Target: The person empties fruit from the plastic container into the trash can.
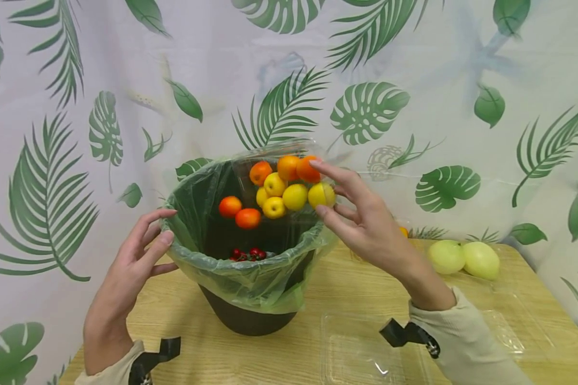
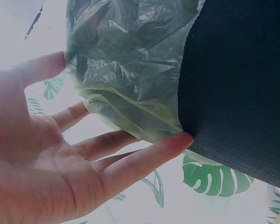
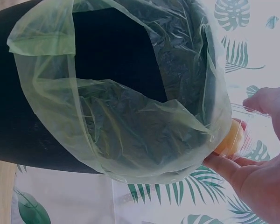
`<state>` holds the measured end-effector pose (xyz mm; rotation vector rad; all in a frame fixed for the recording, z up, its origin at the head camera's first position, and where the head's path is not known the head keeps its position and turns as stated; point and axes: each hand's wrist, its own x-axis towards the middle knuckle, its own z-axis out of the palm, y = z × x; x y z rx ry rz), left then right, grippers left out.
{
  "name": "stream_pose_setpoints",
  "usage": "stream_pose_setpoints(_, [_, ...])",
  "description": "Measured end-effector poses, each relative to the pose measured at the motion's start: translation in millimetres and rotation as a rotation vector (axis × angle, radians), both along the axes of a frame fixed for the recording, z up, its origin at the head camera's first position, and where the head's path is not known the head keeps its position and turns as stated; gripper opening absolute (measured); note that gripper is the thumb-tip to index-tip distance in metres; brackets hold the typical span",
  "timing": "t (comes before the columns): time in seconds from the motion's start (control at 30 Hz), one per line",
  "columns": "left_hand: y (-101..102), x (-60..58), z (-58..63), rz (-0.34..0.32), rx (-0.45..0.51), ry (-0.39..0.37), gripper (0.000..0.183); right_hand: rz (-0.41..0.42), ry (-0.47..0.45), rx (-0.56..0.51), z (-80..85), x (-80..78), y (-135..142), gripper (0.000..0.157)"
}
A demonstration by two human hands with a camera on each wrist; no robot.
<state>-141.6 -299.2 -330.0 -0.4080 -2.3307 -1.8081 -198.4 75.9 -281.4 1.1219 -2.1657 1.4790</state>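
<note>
A dark bin stands on the table, lined with a translucent green plastic bag folded over its rim. My right hand grips a clear plastic box, tilted over the bin's opening. Several yellow fruits and orange fruits show at the box. Two orange-red fruits are lower, over the opening and away from the box. Red cherry-like fruits show inside the bin. My left hand touches the bin's left rim, its fingers extended along the bag in the left wrist view.
Two large pale-green round fruits lie at the table's right rear. A clear plastic tray lies at the front, and another clear tray is beside the right sleeve. A leaf-patterned curtain hangs behind the wooden table.
</note>
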Motion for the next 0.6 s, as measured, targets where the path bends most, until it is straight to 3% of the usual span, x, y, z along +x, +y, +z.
stream_pose_setpoints(0.6, [-4.0,-13.0,2.9,-0.003,-0.013,-0.013,0.044,-0.033,0.089,0.031,7.5,-6.0,-6.6,0.066])
